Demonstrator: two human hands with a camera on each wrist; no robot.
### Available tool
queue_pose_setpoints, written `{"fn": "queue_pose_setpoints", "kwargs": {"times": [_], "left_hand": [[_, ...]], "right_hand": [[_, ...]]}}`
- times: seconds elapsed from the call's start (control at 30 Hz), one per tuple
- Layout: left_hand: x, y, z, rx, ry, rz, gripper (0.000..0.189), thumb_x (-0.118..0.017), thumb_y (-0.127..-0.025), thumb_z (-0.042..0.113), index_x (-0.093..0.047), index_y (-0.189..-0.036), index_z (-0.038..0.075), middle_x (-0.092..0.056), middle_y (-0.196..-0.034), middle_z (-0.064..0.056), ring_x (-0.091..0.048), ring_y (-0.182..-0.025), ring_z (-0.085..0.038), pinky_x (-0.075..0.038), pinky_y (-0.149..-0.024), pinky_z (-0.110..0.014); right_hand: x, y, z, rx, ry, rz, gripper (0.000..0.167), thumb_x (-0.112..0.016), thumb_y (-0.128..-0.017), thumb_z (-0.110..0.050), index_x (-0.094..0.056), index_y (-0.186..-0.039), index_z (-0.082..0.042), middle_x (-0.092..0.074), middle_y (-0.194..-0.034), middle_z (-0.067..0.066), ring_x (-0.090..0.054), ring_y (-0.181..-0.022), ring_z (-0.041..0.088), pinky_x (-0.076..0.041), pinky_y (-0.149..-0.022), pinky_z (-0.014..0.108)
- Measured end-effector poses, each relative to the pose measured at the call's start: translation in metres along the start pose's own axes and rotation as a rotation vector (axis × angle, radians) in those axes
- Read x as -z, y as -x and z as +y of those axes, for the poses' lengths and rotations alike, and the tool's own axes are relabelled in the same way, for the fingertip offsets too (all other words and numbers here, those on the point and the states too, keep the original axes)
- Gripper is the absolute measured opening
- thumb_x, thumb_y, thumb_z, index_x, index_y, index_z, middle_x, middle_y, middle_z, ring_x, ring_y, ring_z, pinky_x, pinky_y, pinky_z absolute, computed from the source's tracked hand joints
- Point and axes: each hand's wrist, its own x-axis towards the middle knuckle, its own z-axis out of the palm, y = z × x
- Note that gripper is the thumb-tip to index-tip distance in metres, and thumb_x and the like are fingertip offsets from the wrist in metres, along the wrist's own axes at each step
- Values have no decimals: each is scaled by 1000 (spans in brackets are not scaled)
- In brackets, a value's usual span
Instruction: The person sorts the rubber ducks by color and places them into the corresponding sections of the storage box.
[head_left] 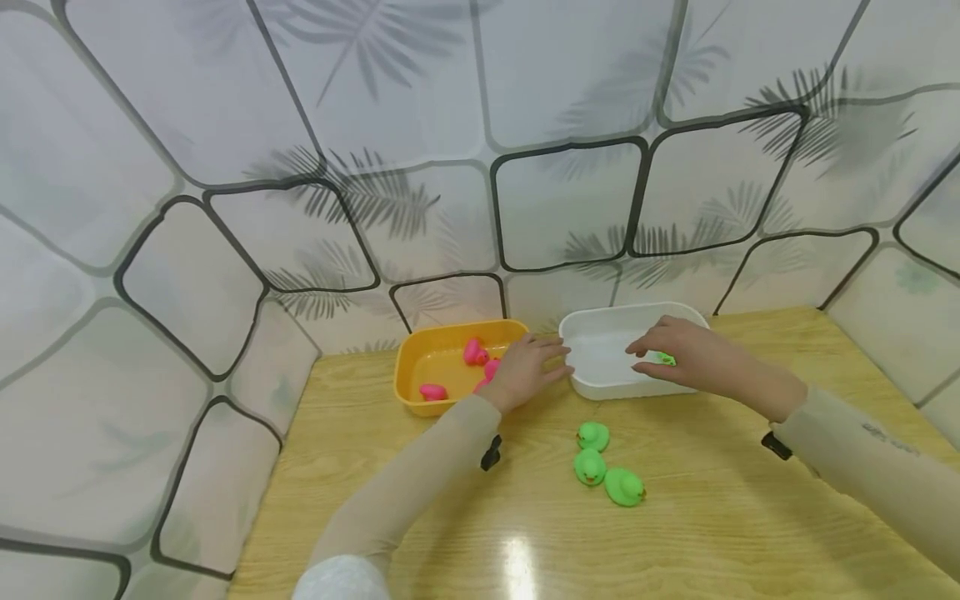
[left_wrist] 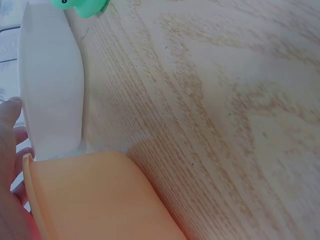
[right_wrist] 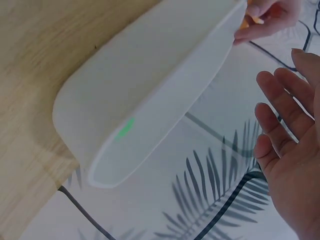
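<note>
My left hand (head_left: 528,371) reaches over the right end of the orange tub (head_left: 402,375). Its fingertips are at the left rim of the white tub (head_left: 600,392), and whether they touch it is hard to tell. Above the white tub hovers my right hand (head_left: 686,350), fingers apart and nothing between them; its loose fingers (right_wrist: 277,130) also show in the right wrist view. Partly hidden behind that hand, a green toy duck (head_left: 666,359) lies inside the white tub. Several pink toy ducks (head_left: 474,352) lie in the orange tub, some partly covered by my left hand.
In front of the white tub, three green toy ducks (head_left: 591,467) sit close together on the wooden table (head_left: 525,517). A patterned wall (head_left: 442,217) rises right behind both tubs, with further wall panels on the left and right.
</note>
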Motion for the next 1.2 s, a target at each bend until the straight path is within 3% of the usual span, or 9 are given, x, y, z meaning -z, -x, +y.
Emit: {"fn": "queue_pose_setpoints", "kwargs": {"times": [0.27, 0.47, 0.87, 1.2], "left_hand": [[1, 1, -1, -1, -11, -23, 59, -70, -95, 56, -67, -141, 20, -60, -149, -1, -54, -136, -27, -42, -114, -45], [1, 1, 0, 21, -34, -27, 59, -70, -94, 58, -68, -141, 22, -60, -149, 1, -53, -134, -26, -46, -110, -49], [2, 0, 5, 47, -64, -60, 61, -67, -95, 61, -66, -143, 23, -58, -151, 2, -52, -135, -25, -45, -112, -48], [4, 1, 7, 50, -54, -65, 57, -64, -98, 59, -66, -142, 23, -58, -152, 1, -51, -137, -27, -43, -113, -51]], "right_hand": [[-14, 14, -15, 91, -19, 37, 22, -86, -83, -10, -79, -103, -11, -75, -94, -5, -64, -87, 17, -54, -75, 40], [-34, 24, -21, 168, -64, 66, 23, -87, -81, -10, -78, -102, -15, -74, -95, -7, -63, -88, 14, -55, -74, 35], [-60, 46, -42, 122, -165, -49, 15, -81, -92, -23, -79, -104, -15, -74, -97, -9, -59, -88, 6, -53, -73, 28], [-69, 56, -57, 219, -244, -103, 25, -77, -95, -38, -77, -110, -18, -72, -101, -15, -56, -89, 1, -49, -73, 21]]}}
